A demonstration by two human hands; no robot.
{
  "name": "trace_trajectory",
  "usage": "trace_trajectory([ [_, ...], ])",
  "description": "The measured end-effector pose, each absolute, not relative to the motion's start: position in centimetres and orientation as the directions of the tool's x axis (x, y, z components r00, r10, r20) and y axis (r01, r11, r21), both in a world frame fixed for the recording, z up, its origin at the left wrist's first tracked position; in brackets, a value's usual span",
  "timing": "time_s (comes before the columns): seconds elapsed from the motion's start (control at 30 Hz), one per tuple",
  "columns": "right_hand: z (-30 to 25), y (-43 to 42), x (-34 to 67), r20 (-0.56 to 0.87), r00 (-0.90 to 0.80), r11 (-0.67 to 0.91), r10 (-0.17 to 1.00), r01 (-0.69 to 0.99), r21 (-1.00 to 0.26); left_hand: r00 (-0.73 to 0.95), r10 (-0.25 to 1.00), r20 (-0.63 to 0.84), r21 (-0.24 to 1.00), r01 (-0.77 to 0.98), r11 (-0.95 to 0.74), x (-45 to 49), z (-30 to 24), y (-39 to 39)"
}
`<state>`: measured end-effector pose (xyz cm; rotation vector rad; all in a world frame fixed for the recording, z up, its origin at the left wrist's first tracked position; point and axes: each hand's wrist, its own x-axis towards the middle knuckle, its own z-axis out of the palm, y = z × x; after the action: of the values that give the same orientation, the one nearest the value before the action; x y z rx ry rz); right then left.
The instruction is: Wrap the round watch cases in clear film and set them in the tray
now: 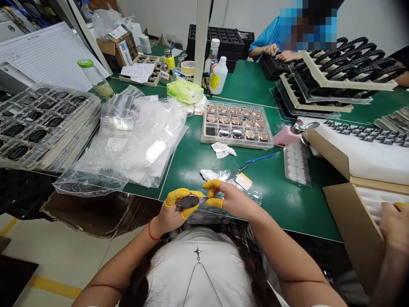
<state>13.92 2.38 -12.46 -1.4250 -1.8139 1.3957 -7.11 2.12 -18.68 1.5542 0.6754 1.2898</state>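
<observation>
My left hand point(174, 209), with yellow finger cots, grips a round dark watch case point(188, 201) at the near edge of the green table point(281, 192). My right hand point(228, 198), also in yellow cots, pinches a thin clear plastic film point(255, 195) right beside the case. Both hands are close to my chest. A clear tray point(237, 123) of several copper-coloured watch cases lies farther out in the middle of the table.
Clear plastic bags point(137, 140) and stacked blister trays point(41, 123) fill the left. Tweezers point(240, 170), a blue stick point(260, 158), a yellow pad point(243, 181) and tissue lie ahead. Cardboard boxes point(351, 213) stand right, where another person's hand point(394, 224) shows. A co-worker sits far back.
</observation>
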Motion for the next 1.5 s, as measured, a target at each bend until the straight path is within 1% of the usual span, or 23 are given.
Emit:
trace_trajectory([
  [0.1,-12.4,2.4,13.8,-0.210,-0.342,-0.044,0.916,0.434,-0.900,0.255,0.915,0.313,0.950,-0.084,-0.302,-6.7,-18.8,2.4],
  [0.27,-12.7,2.4,13.0,-0.172,-0.201,-0.070,0.964,0.434,-0.898,0.233,0.945,0.230,0.973,-0.079,-0.217,-6.3,-18.5,2.4],
  [0.33,-12.9,2.5,12.6,-0.156,-0.175,-0.068,0.972,0.428,-0.901,0.241,0.954,0.176,0.984,-0.077,-0.162,-6.3,-18.2,2.4],
  [0.4,-12.8,2.6,12.7,-0.145,-0.149,-0.075,0.978,0.395,-0.916,0.288,0.952,0.108,0.993,-0.078,-0.089,-6.4,-17.8,2.6],
  [0.47,-12.6,2.7,13.1,-0.114,-0.085,-0.077,0.990,0.352,-0.933,0.363,0.932,0.014,0.999,-0.048,0.003,-6.5,-17.3,3.0],
  [0.53,-12.2,2.7,13.7,-0.067,-0.035,-0.052,0.997,0.323,-0.945,0.464,0.880,-0.098,0.994,0.009,0.106,-6.6,-16.7,3.5],
  [0.6,-11.9,2.6,14.0,-0.028,-0.056,-0.008,0.998,0.322,-0.947,0.542,0.823,-0.169,0.985,0.054,0.167,-6.7,-16.3,4.0],
  [0.7,-12.1,2.4,13.7,-0.033,-0.163,0.026,0.986,0.349,-0.937,0.588,0.791,-0.170,0.984,0.054,0.171,-6.3,-15.8,4.3],
  [0.77,-12.5,2.2,13.3,-0.046,-0.197,0.030,0.979,0.367,-0.930,0.604,0.781,-0.156,0.986,0.049,0.159,-6.0,-15.6,4.2],
  [0.97,-12.9,2.2,12.8,-0.084,-0.200,0.009,0.976,0.423,-0.906,0.634,0.756,-0.163,0.986,0.078,0.146,-5.6,-15.3,4.0],
  [1.13,-12.6,2.1,12.8,-0.061,-0.200,0.034,0.978,0.443,-0.896,0.631,0.760,-0.156,0.986,0.058,0.155,-5.6,-15.4,4.1],
  [1.5,-12.2,2.2,12.6,-0.040,-0.212,0.077,0.977,0.519,-0.852,0.634,0.755,-0.168,0.985,0.073,0.158,-5.6,-15.7,4.0],
])
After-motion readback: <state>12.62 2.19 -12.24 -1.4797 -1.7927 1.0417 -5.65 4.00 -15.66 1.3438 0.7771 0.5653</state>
